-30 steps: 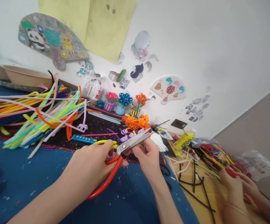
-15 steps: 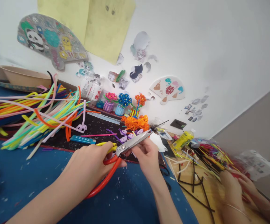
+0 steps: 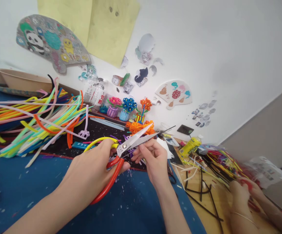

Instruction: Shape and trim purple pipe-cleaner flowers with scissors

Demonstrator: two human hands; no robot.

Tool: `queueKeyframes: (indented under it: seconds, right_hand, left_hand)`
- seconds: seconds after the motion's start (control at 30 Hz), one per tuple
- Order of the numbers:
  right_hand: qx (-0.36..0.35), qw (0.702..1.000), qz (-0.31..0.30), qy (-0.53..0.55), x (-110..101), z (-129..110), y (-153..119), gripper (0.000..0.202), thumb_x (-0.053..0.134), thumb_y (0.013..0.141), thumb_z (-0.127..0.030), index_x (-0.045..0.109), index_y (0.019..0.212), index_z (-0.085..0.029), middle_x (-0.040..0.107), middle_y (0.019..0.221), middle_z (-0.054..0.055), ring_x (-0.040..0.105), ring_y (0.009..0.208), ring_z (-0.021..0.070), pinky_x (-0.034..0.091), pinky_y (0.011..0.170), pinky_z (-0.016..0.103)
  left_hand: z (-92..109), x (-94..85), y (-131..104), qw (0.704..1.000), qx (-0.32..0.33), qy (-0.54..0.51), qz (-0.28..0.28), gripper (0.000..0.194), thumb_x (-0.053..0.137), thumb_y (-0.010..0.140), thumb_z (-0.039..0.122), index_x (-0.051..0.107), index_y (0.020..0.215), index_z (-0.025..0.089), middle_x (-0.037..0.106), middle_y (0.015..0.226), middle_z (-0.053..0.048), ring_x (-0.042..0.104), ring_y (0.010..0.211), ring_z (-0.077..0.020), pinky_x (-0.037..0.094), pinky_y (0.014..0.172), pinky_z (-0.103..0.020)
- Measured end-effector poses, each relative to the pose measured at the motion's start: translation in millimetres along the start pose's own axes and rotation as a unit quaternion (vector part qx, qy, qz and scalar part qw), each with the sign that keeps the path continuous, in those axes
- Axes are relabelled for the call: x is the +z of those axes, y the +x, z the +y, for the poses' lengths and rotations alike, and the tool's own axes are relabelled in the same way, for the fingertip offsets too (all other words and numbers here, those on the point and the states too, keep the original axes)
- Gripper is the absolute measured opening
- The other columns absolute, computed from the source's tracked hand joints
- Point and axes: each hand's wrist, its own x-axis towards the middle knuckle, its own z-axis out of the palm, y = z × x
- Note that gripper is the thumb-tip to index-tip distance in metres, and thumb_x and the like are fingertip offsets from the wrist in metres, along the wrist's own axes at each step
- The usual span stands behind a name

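My left hand (image 3: 92, 165) is wrapped round the scissors (image 3: 136, 137), whose handles are red and yellow. The blades stand apart and point up to the right, above my right hand (image 3: 156, 159). The fingers of that hand are pinched together just below the blades; whatever lies between them is hidden. Behind the blades is a heap of orange fuzzy-stem loops (image 3: 141, 127), and purple pieces show partly behind my fingers. A lilac looped flower on a stem (image 3: 84, 134) lies left of the scissors.
A big bundle of coloured pipe cleaners (image 3: 45, 120) covers the left side. Small potted pipe-cleaner flowers (image 3: 129, 109) stand along the wall. To the right are a yellow bottle (image 3: 190, 146), black stems (image 3: 212, 203) and another person's hands (image 3: 243, 191) at work.
The scissor blades have spread from nearly closed to wide apart. My right hand has moved slightly, its fingers now below the blades. The other person's hands have shifted a little.
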Motion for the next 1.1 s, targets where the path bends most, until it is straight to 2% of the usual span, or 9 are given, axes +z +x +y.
queueKeyframes:
  seconds: [0.1, 0.3, 0.5, 0.63, 0.9, 1.1]
  right_hand:
    - [0.001, 1.000, 0.004, 0.008, -0.2, 0.7, 0.1, 0.019, 0.069, 0.078, -0.029, 0.058, 0.069, -0.017, 0.071, 0.063, 0.001, 0.066, 0.049, 0.0135, 0.053, 0.045, 0.022]
    - [-0.018, 1.000, -0.009, -0.017, 3.5, 2.0, -1.2, 0.012, 0.068, 0.077, -0.028, 0.061, 0.074, -0.018, 0.070, 0.061, 0.001, 0.067, 0.050, 0.0162, 0.055, 0.047, 0.025]
    - [-0.025, 0.999, -0.019, -0.033, 5.9, -1.7, -3.9, 0.008, 0.064, 0.079, -0.023, 0.061, 0.072, -0.019, 0.070, 0.059, -0.001, 0.066, 0.050, 0.0157, 0.056, 0.049, 0.026]
    - [-0.023, 0.999, -0.029, -0.030, 5.9, -3.9, -5.1, 0.009, 0.063, 0.080, -0.022, 0.060, 0.072, -0.020, 0.070, 0.059, -0.001, 0.066, 0.050, 0.0151, 0.056, 0.049, 0.025]
    - [-0.025, 0.999, -0.029, -0.017, 6.5, -3.3, -5.3, 0.008, 0.064, 0.080, -0.021, 0.061, 0.073, -0.020, 0.070, 0.060, -0.001, 0.066, 0.050, 0.0151, 0.055, 0.048, 0.025]
    - [-0.021, 0.999, -0.022, -0.023, 7.7, -4.8, -6.1, 0.007, 0.062, 0.080, -0.018, 0.062, 0.073, -0.019, 0.070, 0.059, -0.001, 0.065, 0.050, 0.0138, 0.054, 0.048, 0.023]
  left_hand:
    - [3.0, -1.3, -0.8, 0.999, -0.022, 0.009, -0.021, 0.024, 0.046, 0.081, 0.047, 0.046, 0.084, 0.024, 0.068, 0.082, -0.004, 0.067, 0.074, -0.0253, 0.037, 0.054, -0.027]
    - [-0.8, 8.9, -1.8, 0.998, 0.023, 0.058, 0.002, 0.031, 0.046, 0.080, 0.056, 0.047, 0.085, 0.025, 0.070, 0.082, -0.004, 0.067, 0.075, -0.0291, 0.033, 0.051, -0.029]
    - [0.3, 8.8, -2.7, 0.998, 0.019, 0.042, -0.043, 0.030, 0.046, 0.082, 0.054, 0.048, 0.083, 0.024, 0.070, 0.085, -0.004, 0.067, 0.077, -0.0280, 0.035, 0.053, -0.028]
    - [3.2, 5.9, -2.9, 0.998, 0.018, 0.030, -0.059, 0.026, 0.045, 0.083, 0.051, 0.046, 0.081, 0.025, 0.069, 0.080, -0.003, 0.067, 0.075, -0.0263, 0.035, 0.054, -0.027]
    - [2.9, 8.3, -1.1, 0.998, 0.020, 0.022, -0.062, 0.026, 0.045, 0.082, 0.051, 0.046, 0.081, 0.025, 0.069, 0.080, -0.003, 0.067, 0.074, -0.0262, 0.035, 0.055, -0.027]
    - [0.5, 15.5, -2.3, 0.999, 0.011, 0.025, -0.043, 0.026, 0.046, 0.079, 0.051, 0.044, 0.085, 0.025, 0.068, 0.083, -0.002, 0.067, 0.074, -0.0269, 0.033, 0.053, -0.027]
